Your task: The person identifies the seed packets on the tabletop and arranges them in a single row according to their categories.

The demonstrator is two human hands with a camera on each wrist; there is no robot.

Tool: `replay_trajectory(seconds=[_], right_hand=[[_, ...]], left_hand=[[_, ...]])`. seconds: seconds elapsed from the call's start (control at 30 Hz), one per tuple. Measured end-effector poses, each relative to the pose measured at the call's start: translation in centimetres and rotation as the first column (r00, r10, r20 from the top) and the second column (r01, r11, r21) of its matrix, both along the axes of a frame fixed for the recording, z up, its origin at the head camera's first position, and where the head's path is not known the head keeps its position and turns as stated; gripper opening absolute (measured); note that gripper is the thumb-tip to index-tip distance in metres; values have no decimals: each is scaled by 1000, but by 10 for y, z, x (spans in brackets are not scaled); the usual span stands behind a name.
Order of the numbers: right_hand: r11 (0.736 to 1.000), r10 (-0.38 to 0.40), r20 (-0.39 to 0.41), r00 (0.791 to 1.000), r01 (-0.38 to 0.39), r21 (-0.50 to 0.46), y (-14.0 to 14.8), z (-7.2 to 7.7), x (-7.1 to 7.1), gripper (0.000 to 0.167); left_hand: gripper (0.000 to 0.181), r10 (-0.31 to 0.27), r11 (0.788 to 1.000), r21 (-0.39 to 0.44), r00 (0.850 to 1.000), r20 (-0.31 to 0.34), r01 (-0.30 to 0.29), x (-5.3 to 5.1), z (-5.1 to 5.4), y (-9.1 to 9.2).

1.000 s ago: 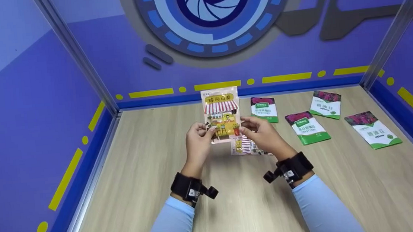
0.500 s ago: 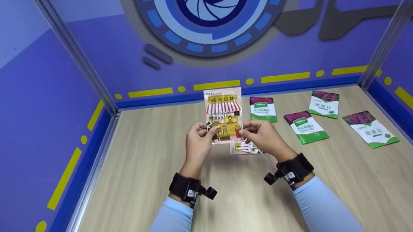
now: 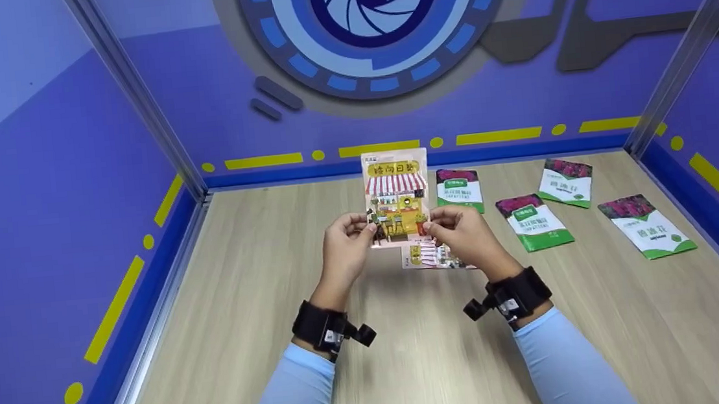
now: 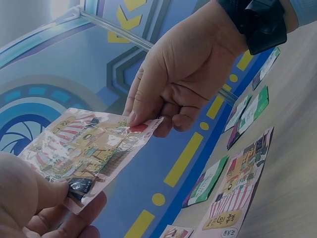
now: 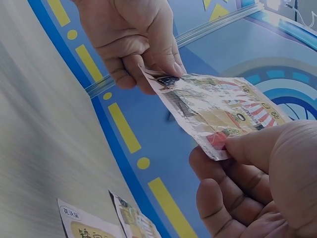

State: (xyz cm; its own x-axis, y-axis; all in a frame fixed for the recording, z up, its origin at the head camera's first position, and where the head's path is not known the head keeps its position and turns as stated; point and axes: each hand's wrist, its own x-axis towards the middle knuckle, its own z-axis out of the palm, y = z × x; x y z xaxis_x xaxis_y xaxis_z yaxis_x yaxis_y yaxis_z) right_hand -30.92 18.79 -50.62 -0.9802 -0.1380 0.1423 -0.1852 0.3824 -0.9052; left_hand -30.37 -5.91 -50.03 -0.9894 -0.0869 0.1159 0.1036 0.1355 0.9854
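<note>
A pink seed packet (image 3: 396,192) with a striped awning and a shop picture is held upright above the table between both hands. Its lower left corner is pinched by my left hand (image 3: 345,245), thumb on the front. At the lower right corner, the thumb and fingers of my right hand (image 3: 463,235) pinch it too. Below it, partly hidden by the right hand, another pink seed packet (image 3: 429,256) lies sideways on the table. In the right wrist view, two pink packets show at the bottom, one of them a pale-edged packet (image 5: 81,220).
Several green-and-white seed packets with magenta flowers lie to the right: one near the back (image 3: 459,190), others further right, such as the rightmost packet (image 3: 648,227). Purple-blue panels (image 3: 301,135) wall the wooden table (image 3: 263,288) at the back and sides.
Both hands keep their pinch on the pink seed packet, which has shifted slightly to the right. My right hand has moved a little right with it. The packets on the table stay in place.
</note>
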Motion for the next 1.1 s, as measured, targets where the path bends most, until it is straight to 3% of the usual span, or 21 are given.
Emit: replay_trajectory(seconds=[1.1], right_hand=[[990,73,-26,997,-76,-119,3,5,4,11]], left_hand=[[17,-22,1000,15,998,-51,23,3,5,0]])
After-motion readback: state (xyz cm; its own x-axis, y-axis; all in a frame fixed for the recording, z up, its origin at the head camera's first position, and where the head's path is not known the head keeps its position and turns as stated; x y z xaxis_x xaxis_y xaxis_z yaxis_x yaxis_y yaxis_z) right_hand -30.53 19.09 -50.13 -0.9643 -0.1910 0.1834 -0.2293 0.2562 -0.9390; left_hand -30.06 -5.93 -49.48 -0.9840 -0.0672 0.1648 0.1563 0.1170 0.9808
